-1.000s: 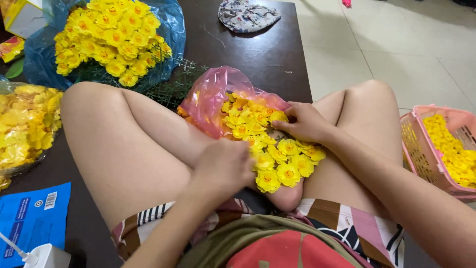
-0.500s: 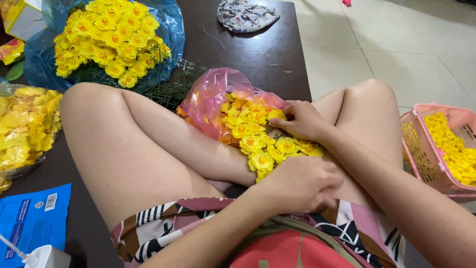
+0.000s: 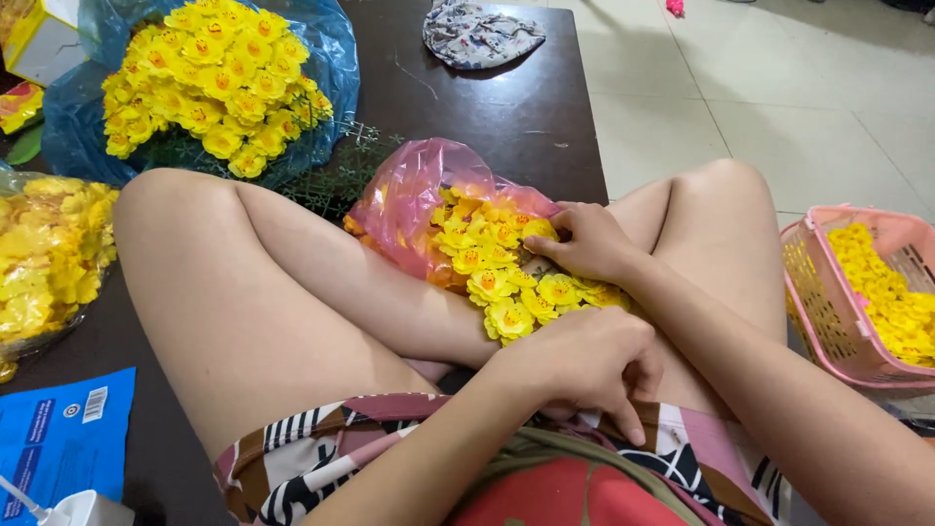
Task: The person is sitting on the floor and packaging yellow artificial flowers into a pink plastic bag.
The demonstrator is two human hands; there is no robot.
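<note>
Your right hand (image 3: 584, 239) lies curled on the loose yellow flowers (image 3: 506, 278) spilling from the pink bag (image 3: 409, 200) across your lap, fingers bent into the pile, though whether they pinch one bloom you cannot tell. Your left hand (image 3: 584, 365) sits lower, near your waist, fingers closed loosely against the patterned cloth just beside the nearest flowers; what it holds, if anything, is hidden. Judging by how things lie, the work is midway: the bag holds a good heap, and many blooms lie outside its mouth. On the dark counter (image 3: 487, 107) you sit on, a blue bag (image 3: 321, 58) holds a full bunch of yellow flowers on green stems, and a clear bag (image 3: 49, 263) at the left edge is packed with yellow petals or blooms. A pink basket (image 3: 828, 312) on the floor at your right holds a layer of yellow flowers, not yet to its rim. A blue packet (image 3: 58, 438) lies by your left knee.
</note>
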